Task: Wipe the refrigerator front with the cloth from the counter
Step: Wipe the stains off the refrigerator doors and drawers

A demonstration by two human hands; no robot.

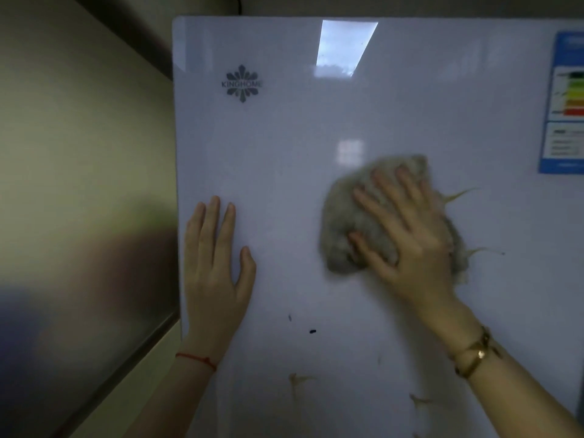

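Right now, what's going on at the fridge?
A person is wiping the refrigerator door. The right hand presses a grey cloth flat against its middle, fingers spread. The left hand rests open on the door near its left edge. Two dark specks and some smears lower down are not yet wiped.

The label (564,102) is cut off at the right edge, its print too blurred to read.

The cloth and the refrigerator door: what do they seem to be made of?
The cloth looks like a soft, fuzzy woven fabric, grey-beige and matte, with loose threads trailing from its edges. The refrigerator door looks like glossy white glass or lacquered metal; it mirrors a bright window clearly, so which one stays open.
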